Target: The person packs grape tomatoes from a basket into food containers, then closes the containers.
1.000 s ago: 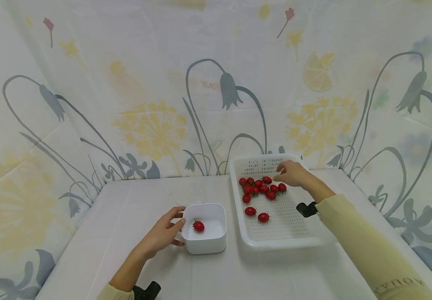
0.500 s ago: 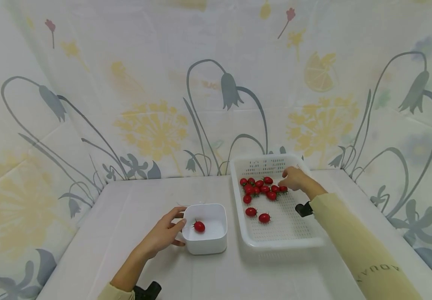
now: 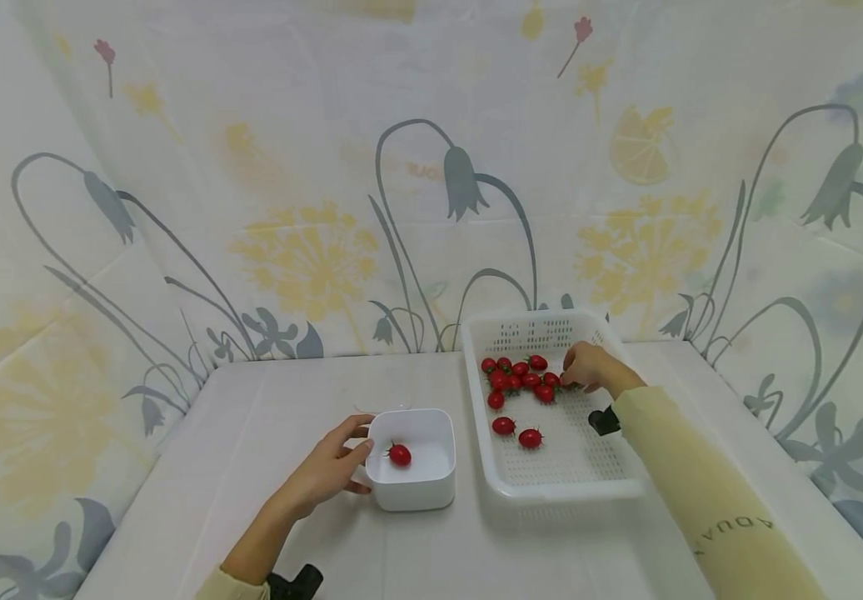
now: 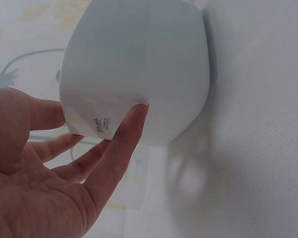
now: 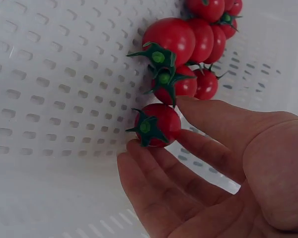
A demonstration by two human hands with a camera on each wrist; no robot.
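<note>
In the head view my left hand rests against the left side of a small white square box. The left wrist view shows its fairly straight fingertips touching the outer wall of the box. A single cherry tomato with a green calyx lies inside. My right hand is in a white perforated basket, at the right end of a tomato cluster. In the right wrist view its thumb and fingers close round the nearest cherry tomato, its calyx facing the camera.
Two cherry tomatoes lie apart from the cluster, nearer the basket's front. Box and basket stand on a white-covered table, with a gap between them. A flower-patterned cloth hangs behind and at the sides.
My right hand has moved down to the tomato at the cluster's right end, and its fingers have closed round it. The left hand and the box have stayed in place.
</note>
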